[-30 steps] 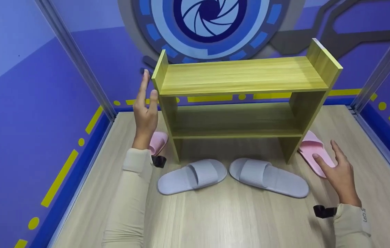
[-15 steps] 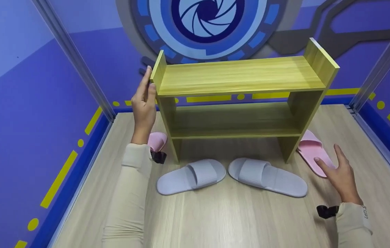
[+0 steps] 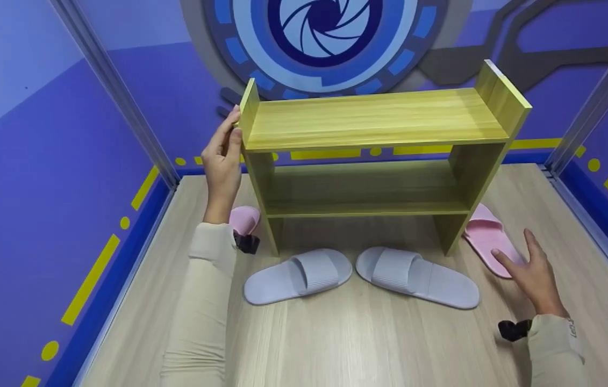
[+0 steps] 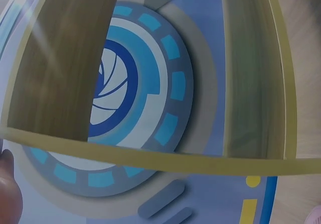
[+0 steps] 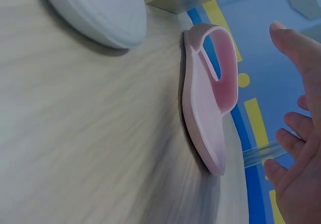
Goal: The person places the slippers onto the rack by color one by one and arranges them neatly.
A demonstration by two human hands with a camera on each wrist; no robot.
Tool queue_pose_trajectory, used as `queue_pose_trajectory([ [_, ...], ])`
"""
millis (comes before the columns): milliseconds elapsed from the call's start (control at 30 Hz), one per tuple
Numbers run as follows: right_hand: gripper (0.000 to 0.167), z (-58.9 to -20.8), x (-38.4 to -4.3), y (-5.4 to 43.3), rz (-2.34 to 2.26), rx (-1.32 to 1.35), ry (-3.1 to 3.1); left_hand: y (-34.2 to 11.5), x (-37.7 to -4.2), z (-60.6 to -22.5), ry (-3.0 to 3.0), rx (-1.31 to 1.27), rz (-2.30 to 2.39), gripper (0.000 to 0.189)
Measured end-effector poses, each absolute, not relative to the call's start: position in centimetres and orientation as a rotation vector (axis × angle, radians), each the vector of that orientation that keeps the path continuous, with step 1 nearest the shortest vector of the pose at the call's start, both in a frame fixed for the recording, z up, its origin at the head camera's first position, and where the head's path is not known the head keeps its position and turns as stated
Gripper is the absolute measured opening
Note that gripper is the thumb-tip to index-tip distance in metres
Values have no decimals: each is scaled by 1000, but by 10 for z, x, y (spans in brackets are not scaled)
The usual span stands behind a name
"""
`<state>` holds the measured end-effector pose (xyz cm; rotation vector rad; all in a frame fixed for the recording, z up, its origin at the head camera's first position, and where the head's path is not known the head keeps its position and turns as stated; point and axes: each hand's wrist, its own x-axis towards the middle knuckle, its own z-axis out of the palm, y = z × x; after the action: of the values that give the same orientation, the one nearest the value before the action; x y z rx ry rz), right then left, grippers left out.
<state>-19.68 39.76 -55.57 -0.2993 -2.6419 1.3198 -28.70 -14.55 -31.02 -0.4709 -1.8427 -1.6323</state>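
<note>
A two-tier wooden shelf (image 3: 379, 121) with raised side panels stands upright on the board. My left hand (image 3: 222, 166) is at its left side panel, fingertips and thumb tip right at the panel's outer face near the top. In the left wrist view only the thumb (image 4: 9, 196) shows, beside the shelf's edge. My right hand (image 3: 537, 279) hovers with spread fingers near a pink slipper (image 5: 208, 108), holding nothing. The other pink slipper (image 3: 244, 219) lies left of the shelf, partly hidden by my left wrist.
In front of the shelf lie a left grey slipper (image 3: 277, 282) and a right grey slipper (image 3: 443, 285), toes angled toward each other. A patterned blue wall (image 3: 142, 91) rises close behind the shelf, with metal posts at its corners.
My left hand has moved right, bringing its fingers against the shelf's side panel. The right hand has drifted slightly right and down. Shelf and slippers show no clear movement.
</note>
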Motion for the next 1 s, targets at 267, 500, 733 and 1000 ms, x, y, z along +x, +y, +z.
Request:
queue_pose_trajectory([
  [267,101,-559,-201,404,1323,-312,-2713,-149,-289,-308,-1862,-508,-1609,36],
  [500,104,-563,-205,405,1294,-273,-2746,-149,-289,-309,-1868,-495,-1597,36],
  [733,107,-565,-208,405,1261,-264,-2782,-148,-289,-310,-1868,-484,-1608,36],
  [1000,114,-567,-210,406,1284,-292,-2834,-148,-289,-310,-1863,-488,-1594,37],
])
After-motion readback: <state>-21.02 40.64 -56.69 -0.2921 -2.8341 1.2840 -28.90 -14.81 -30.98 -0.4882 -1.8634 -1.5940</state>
